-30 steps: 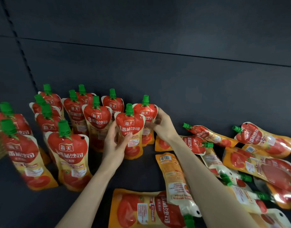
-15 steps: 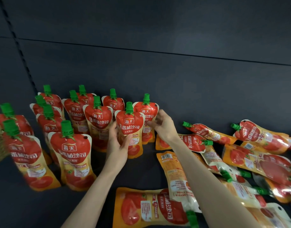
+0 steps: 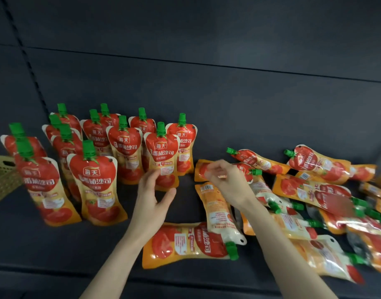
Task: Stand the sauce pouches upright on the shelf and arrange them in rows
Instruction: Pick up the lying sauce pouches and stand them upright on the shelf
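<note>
Both grips have come off the standing row since half a second ago. The left grip [image 3: 152, 201], which was cupped round the front end pouch [image 3: 161, 156], now hangs just before it with fingers spread and thumb out, holding nothing. The right grip [image 3: 226, 182], which was at the rear end pouch [image 3: 183, 143], has drawn back rightward and hovers, blurred, over the lying pouches [image 3: 314, 186], fingers loosely curled and empty as far as the blur allows.

At the far left edge sits a yellow perforated basket [image 3: 2, 180]. Beside it, about a dozen standing pouches [image 3: 92, 175] fill the left half of the dark matte shelf [image 3: 99, 244] in loose rows. Each is a glossy, waisted soft-film pack, with red tomato print above, orange-yellow below and a green ribbed cap on top. Rightward the rest lie flat in an overlapping heap, caps pointing various ways.
</note>
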